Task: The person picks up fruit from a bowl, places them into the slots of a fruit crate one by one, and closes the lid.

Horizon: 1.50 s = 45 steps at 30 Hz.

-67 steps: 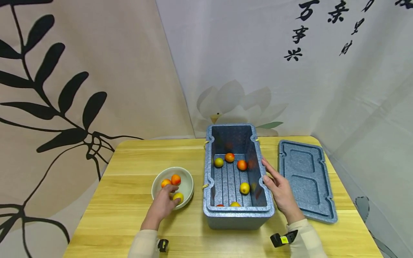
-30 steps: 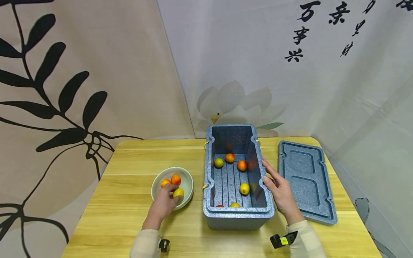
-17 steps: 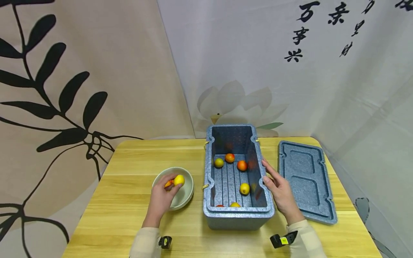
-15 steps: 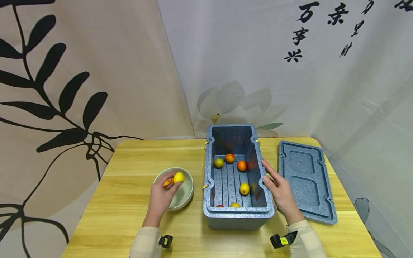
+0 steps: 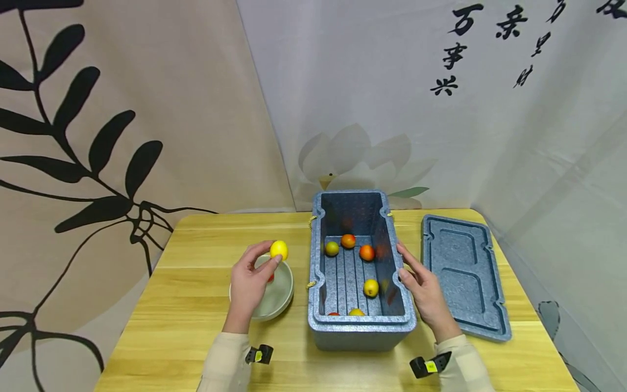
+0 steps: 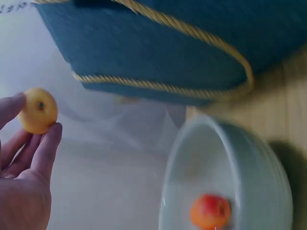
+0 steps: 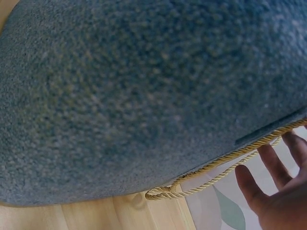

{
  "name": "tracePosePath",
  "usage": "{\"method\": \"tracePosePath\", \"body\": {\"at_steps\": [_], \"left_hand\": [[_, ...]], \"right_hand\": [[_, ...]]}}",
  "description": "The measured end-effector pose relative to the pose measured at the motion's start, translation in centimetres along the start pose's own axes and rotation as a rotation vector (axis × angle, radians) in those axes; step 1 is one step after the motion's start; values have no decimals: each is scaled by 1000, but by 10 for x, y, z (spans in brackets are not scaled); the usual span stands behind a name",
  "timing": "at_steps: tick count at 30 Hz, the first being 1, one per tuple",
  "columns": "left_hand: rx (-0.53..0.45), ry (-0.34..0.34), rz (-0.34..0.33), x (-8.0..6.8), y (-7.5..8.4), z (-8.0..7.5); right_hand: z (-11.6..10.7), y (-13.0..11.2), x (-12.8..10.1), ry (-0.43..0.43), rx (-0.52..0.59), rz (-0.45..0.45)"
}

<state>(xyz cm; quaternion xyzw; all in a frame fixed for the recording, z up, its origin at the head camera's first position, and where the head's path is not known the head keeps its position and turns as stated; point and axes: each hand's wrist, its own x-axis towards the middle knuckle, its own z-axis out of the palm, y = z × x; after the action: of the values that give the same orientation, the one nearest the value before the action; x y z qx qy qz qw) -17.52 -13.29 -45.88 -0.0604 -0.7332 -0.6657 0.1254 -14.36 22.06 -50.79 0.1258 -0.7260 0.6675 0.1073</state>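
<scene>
Closest in, the right hand (image 5: pixel 427 296) rests against the speckled blue-grey rectangular box (image 5: pixel 362 326), fingers extended, not clenched; too firm a shove there could slide the box. And here's the left hand (image 5: pixel 247 283), pinching a small round yellow fruit (image 5: pixel 279 250) between thumb and fingertips, above the round pale-green bowl (image 5: pixel 278 296)! Slim hold, that: if the pinch slackens, or the fruit clips the box's rim, it could drop and roll over the pale wooden worktop (image 5: pixel 196 305). Down in the bowl, a red-orange fruit (image 6: pixel 210 211). Beside it, a gold twisted cord (image 6: pixel 194 32) loops off the box's side; a trailing finger might snag it. Deeper in the box, a yellow fruit (image 5: pixel 370 288), then a green fruit (image 5: pixel 331 249). Behind everything, a pale printed cloth (image 5: pixel 196 109).
</scene>
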Motion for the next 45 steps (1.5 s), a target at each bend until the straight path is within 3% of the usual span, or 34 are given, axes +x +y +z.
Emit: {"method": "tracePosePath", "body": {"at_steps": [3,9,16,23,31,40,45], "left_hand": [[-38,20,35,4,15,8],[-135,3,112,21,7,20],[-188,-41,182,36,19,33],[-181,-122,199,52,30,46],[-134,-223,261,60,57,59],[-116,-271,292,76,57,70],[-83,-283,267,88,41,78]], "right_hand": [[0,1,0,-3,1,3],[-1,1,0,0,2,4],[0,1,0,1,9,9],[0,1,0,-1,3,9],[1,0,0,-1,23,0],[1,0,0,5,5,5],[0,-1,0,3,10,5]]}}
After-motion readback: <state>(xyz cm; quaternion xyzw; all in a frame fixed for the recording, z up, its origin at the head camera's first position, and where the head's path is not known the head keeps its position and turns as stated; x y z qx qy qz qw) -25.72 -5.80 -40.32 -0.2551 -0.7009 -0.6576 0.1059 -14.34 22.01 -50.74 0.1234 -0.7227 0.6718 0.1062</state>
